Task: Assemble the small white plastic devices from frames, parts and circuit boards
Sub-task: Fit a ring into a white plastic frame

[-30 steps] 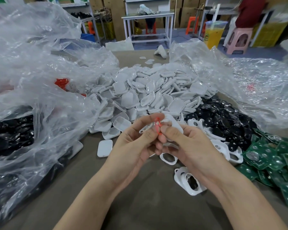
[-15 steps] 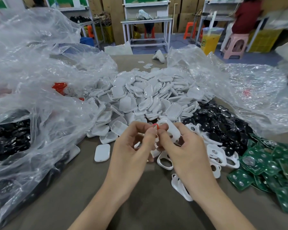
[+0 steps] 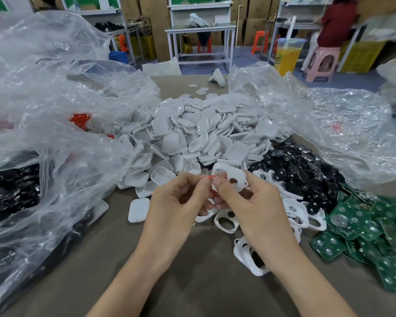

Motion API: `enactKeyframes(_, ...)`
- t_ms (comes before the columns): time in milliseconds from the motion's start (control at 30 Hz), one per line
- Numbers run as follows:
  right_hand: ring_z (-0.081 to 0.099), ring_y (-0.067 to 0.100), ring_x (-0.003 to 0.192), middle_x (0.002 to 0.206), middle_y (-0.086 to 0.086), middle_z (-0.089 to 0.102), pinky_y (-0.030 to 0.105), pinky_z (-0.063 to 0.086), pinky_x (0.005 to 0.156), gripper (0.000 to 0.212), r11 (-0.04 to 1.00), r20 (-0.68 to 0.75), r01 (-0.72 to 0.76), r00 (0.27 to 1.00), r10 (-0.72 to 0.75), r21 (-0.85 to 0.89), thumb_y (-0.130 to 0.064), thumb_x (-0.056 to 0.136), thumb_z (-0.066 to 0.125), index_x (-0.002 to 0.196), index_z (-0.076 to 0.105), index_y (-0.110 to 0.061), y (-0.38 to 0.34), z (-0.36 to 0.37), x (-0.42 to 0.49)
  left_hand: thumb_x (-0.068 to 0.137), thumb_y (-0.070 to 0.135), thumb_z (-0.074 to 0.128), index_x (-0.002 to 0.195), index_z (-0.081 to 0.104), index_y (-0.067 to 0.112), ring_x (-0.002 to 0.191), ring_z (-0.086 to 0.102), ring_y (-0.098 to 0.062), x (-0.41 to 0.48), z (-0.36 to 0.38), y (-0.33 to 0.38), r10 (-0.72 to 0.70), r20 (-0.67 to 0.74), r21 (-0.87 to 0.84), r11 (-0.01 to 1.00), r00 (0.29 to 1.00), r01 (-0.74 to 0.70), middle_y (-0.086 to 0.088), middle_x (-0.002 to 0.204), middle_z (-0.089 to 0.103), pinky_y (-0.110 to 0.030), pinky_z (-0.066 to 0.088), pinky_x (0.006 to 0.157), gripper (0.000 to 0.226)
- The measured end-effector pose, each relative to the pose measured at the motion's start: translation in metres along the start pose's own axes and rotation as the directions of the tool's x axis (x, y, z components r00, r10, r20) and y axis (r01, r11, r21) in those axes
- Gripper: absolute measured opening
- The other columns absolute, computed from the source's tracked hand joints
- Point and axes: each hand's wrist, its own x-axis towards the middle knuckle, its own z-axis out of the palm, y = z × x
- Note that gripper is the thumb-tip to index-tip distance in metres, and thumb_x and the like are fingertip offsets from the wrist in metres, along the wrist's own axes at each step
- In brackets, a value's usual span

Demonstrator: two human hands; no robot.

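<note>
My right hand [image 3: 249, 207] grips a white plastic frame [image 3: 232, 177] with cut-out holes, held upright above the table. My left hand [image 3: 178, 202] pinches a small red part [image 3: 212, 177] against the frame's left edge. Behind the hands lies a big heap of white shell halves [image 3: 204, 133]. Black round parts [image 3: 302, 170] are piled to the right, with green circuit boards [image 3: 364, 227] beyond them. More white frames [image 3: 226, 221] lie loose under and beside my hands.
Clear plastic bags [image 3: 55, 110] spread over the left side, one holding black parts [image 3: 7, 191] and red pieces [image 3: 79, 118]. Another crumpled bag [image 3: 329, 124] lies at the right. A drink cup [image 3: 287, 56] stands at the far table edge. A person sits on a pink stool [image 3: 322, 62].
The red part has sunk between my fingertips against the frame, so less of it shows. The white frame in my right hand has become more visible above the thumbs.
</note>
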Motion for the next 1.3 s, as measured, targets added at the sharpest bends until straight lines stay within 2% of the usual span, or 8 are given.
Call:
enactKeyframes(233,0.072,0.012,0.065,0.073,0.004,0.076,0.018,0.057,0.062,0.012,0.982,0.126,-0.115,0.987,0.096,0.15,-0.025,0.092,0.07,0.084,0.077,-0.019,-0.004,-0.01,0.007,0.091,0.041,0.061,0.089,0.076,0.031,0.066,0.066,-0.01,0.005,-0.013,-0.002,0.014,0.136,0.103,0.994,0.991,-0.028,0.006,0.076,0.073,-0.016,0.051,0.067,0.018)
enactKeyframes(567,0.07,0.012,0.064,0.076,0.008,0.076,0.018,0.056,0.06,0.009,0.982,0.182,-0.14,0.976,0.116,0.124,-0.018,0.091,0.072,0.084,0.076,-0.014,-0.005,-0.013,0.007,0.099,0.046,0.05,0.096,0.066,0.041,0.077,0.066,-0.006,-0.003,-0.018,-0.013,0.106,0.183,0.385,0.907,0.977,-0.17,0.016,0.078,0.069,-0.01,0.043,0.064,0.017)
enactKeyframes(833,0.075,0.015,0.071,0.077,0.002,0.077,0.024,0.06,0.068,0.003,0.993,0.212,-0.114,0.972,0.103,0.037,-0.035,0.091,0.074,0.089,0.075,-0.034,-0.002,-0.012,0.007,0.086,0.037,0.072,0.092,0.074,0.033,0.065,0.064,-0.016,-0.001,-0.013,-0.006,0.049,0.071,0.069,0.996,0.996,-0.054,0.003,0.081,0.074,-0.025,0.055,0.064,0.007)
enactKeyframes(967,0.075,0.018,0.074,0.083,0.004,0.077,0.024,0.059,0.07,0.034,0.949,0.216,-0.2,0.965,0.148,0.244,-0.057,0.073,0.072,0.083,0.079,-0.025,-0.003,-0.011,0.011,0.084,0.032,0.081,0.088,0.075,0.02,0.063,0.062,-0.017,0.003,-0.018,0.002,-0.025,0.102,-0.105,0.994,0.995,0.035,-0.004,0.079,0.073,-0.023,0.055,0.065,0.014)
enactKeyframes(1067,0.074,0.021,0.074,0.083,0.005,0.075,0.026,0.059,0.069,0.038,0.889,0.225,-0.259,0.957,0.183,0.379,-0.055,0.073,0.07,0.08,0.079,-0.019,-0.002,-0.013,0.015,0.071,0.038,0.083,0.09,0.074,0.013,0.064,0.061,-0.018,0.005,-0.024,0.005,-0.102,0.076,-0.266,0.957,0.992,0.118,-0.006,0.083,0.071,-0.023,0.054,0.065,0.032)
enactKeyframes(1133,0.074,0.022,0.076,0.086,0.009,0.075,0.026,0.059,0.07,0.035,0.867,0.267,-0.294,0.944,0.195,0.404,-0.05,0.078,0.068,0.083,0.079,-0.017,-0.001,-0.012,0.014,0.074,0.035,0.083,0.089,0.073,0.017,0.07,0.063,-0.015,0.003,-0.02,0.004,-0.036,0.055,-0.168,0.985,0.998,0.045,0.002,0.087,0.071,-0.024,0.054,0.068,0.025)
enactKeyframes(1200,0.074,0.02,0.079,0.089,0.01,0.076,0.026,0.059,0.071,0.032,0.874,0.303,-0.3,0.934,0.188,0.383,-0.046,0.084,0.063,0.087,0.079,-0.019,-0.001,-0.01,0.013,0.081,0.028,0.084,0.085,0.071,0.027,0.079,0.064,-0.008,-0.001,-0.012,0.002,0.148,0.041,0.092,0.984,0.988,-0.152,0.013,0.098,0.065,-0.022,0.051,0.071,0.014)
enactKeyframes(1300,0.075,0.019,0.085,0.092,0.006,0.078,0.025,0.059,0.074,0.028,0.912,0.301,-0.265,0.938,0.169,0.312,-0.045,0.088,0.059,0.092,0.08,-0.026,-0.003,-0.009,0.012,0.092,0.035,0.072,0.092,0.066,0.034,0.095,0.062,-0.002,-0.005,-0.01,-0.005,0.403,0.121,0.465,0.785,0.907,-0.411,0.022,0.112,0.055,-0.01,0.044,0.077,0.006)
